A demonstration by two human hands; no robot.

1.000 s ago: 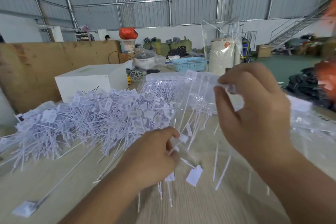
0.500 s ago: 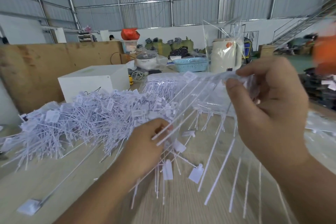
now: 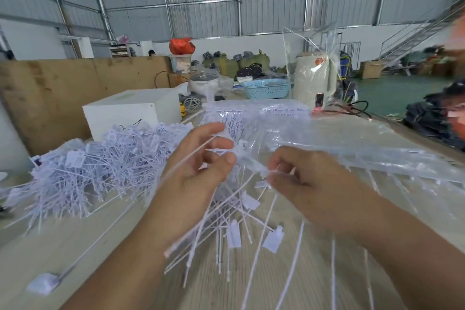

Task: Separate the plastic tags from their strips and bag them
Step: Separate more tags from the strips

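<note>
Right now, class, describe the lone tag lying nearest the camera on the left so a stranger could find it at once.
Start at the big heap of white tags on the left of the wooden table. Come toward the camera to the bare wood below it, left of the left forearm. There lies a single tag, its long stem pointing up-right, alone, not tangled like the heap.

A large heap of white plastic tags with thin stems (image 3: 95, 171) lies tangled on the table at nine o'clock. At centre, a fan of white plastic tag strips (image 3: 216, 221) hangs tilted above the tabletop, stems splaying toward six o'clock, small rectangular tags at several ends. A clear plastic bag (image 3: 327, 143) spreads toward three o'clock, with white stems showing through it. One single white tag on a long stem (image 3: 42, 283) lies flat, well apart from the heap, at seven o'clock.
</note>
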